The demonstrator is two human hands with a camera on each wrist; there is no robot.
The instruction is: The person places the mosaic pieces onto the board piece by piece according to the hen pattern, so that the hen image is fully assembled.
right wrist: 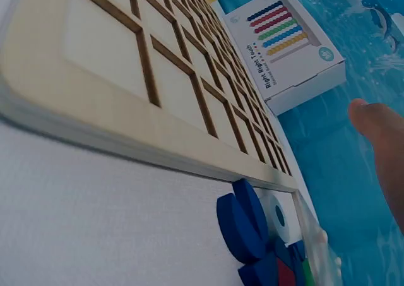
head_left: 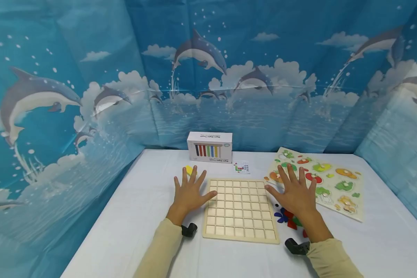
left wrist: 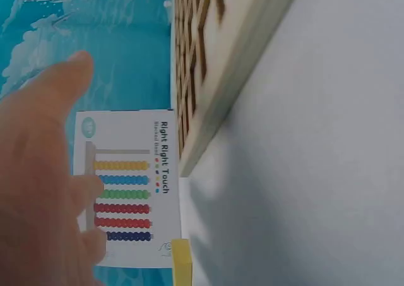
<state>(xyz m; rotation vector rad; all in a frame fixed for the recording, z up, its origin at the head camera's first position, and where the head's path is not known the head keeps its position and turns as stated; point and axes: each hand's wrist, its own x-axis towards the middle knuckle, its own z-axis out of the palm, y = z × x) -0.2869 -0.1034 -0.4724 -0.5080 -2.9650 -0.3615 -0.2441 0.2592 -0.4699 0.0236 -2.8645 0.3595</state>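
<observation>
A wooden grid board [head_left: 241, 210] with rows of square recesses lies flat between the two hands. Over its left edge hovers my left hand [head_left: 189, 195], fingers spread and holding nothing. My right hand [head_left: 297, 195] is likewise spread and bare, near the board's right edge and partly over a vegetable puzzle board [head_left: 347, 185]. Below the right palm lie small coloured pieces, among them blue pieces [right wrist: 243, 223], red and green ones, some hidden by the hand. A yellow piece [head_left: 189, 170] sits just beyond the left fingertips.
A white box with a bead picture [head_left: 210, 147] stands at the back of the white table [head_left: 125, 231]. Beside it lies a small printed card [head_left: 241, 167]. A dolphin-print curtain [head_left: 208, 100] encloses the back and sides.
</observation>
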